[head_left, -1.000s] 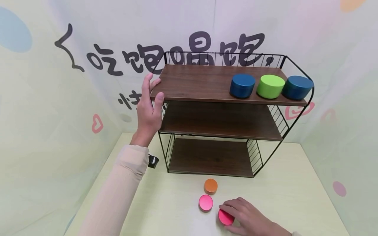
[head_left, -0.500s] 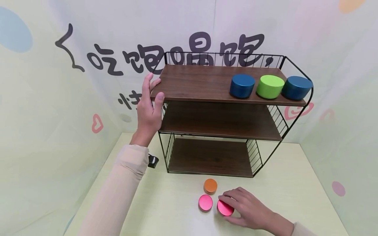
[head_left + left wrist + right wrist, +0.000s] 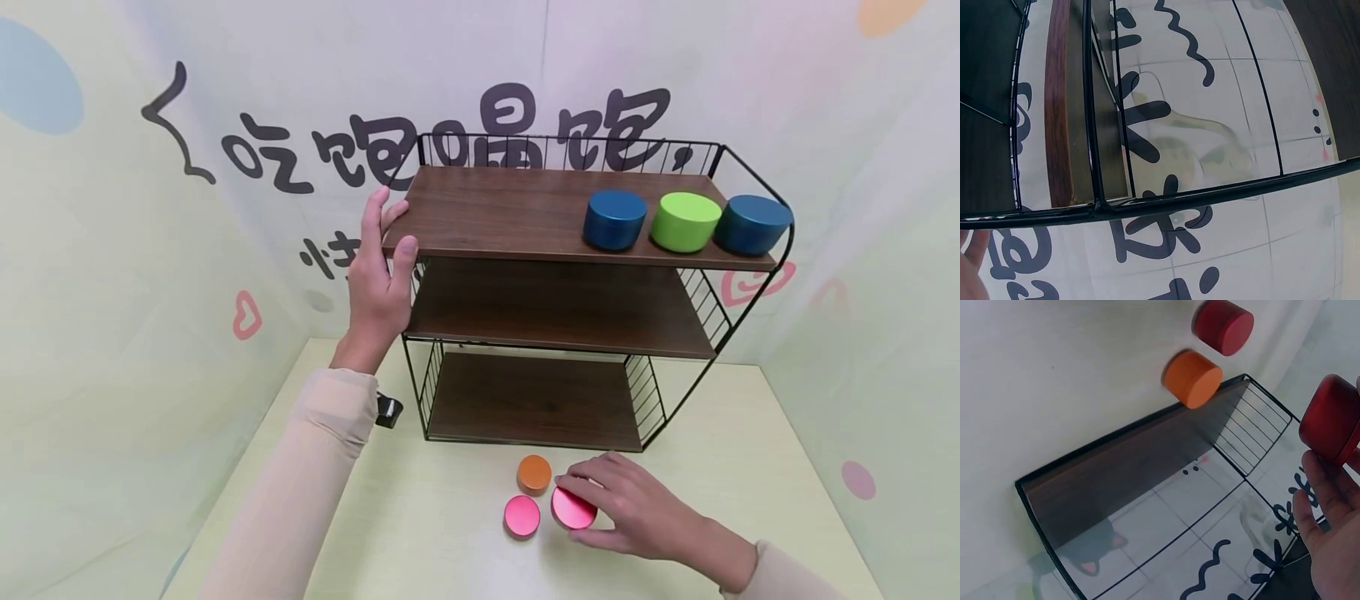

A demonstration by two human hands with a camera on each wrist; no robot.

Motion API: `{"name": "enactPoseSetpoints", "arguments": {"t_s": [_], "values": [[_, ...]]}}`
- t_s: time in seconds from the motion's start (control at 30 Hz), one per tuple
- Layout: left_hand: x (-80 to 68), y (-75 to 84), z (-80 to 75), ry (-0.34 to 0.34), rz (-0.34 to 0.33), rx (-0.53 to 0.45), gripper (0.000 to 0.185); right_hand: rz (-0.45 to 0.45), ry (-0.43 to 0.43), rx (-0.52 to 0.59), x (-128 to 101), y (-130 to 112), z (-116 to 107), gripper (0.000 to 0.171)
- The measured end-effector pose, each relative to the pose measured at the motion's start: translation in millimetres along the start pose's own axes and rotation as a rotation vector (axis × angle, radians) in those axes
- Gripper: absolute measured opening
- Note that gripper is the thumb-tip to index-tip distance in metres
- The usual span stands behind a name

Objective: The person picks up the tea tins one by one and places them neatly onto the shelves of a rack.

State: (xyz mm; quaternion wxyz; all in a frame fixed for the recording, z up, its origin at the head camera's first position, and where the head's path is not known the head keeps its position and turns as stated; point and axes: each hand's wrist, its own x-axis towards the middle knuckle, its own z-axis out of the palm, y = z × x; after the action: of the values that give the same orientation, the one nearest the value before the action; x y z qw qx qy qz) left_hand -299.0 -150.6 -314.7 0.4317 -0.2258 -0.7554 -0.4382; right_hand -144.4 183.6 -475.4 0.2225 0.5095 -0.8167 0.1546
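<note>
Head view: black wire rack with wooden shelves (image 3: 525, 212) carries two blue round tins (image 3: 615, 219) and a green one (image 3: 686, 221). Right hand (image 3: 637, 512) pinches a round pink metal tin (image 3: 573, 507); left hand (image 3: 378, 271), fingers straight, rests on the rack's top shelf.

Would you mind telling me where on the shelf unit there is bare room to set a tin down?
The middle shelf and bottom shelf are bare. The top shelf is free on its left; its right end is crowded by two blue tins and a green tin.
</note>
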Motion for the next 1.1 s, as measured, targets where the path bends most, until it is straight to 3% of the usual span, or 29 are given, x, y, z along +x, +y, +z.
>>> {"name": "enactPoseSetpoints", "arguments": {"t_s": [0.27, 0.7, 1.1], "values": [[0.0, 1.3, 0.2, -0.002, 0.0, -0.003, 0.064, -0.012, 0.027, 0.0, 7, 5, -9, 0.052], [-0.2, 0.6, 1.1, 0.005, 0.011, -0.008, 0.064, -0.038, 0.002, -0.048, 22, 10, -30, 0.051], [0.2, 0.4, -0.4, -0.003, -0.003, -0.003, 0.063, -0.068, -0.049, -0.106, 56, 18, -60, 0.063]]}}
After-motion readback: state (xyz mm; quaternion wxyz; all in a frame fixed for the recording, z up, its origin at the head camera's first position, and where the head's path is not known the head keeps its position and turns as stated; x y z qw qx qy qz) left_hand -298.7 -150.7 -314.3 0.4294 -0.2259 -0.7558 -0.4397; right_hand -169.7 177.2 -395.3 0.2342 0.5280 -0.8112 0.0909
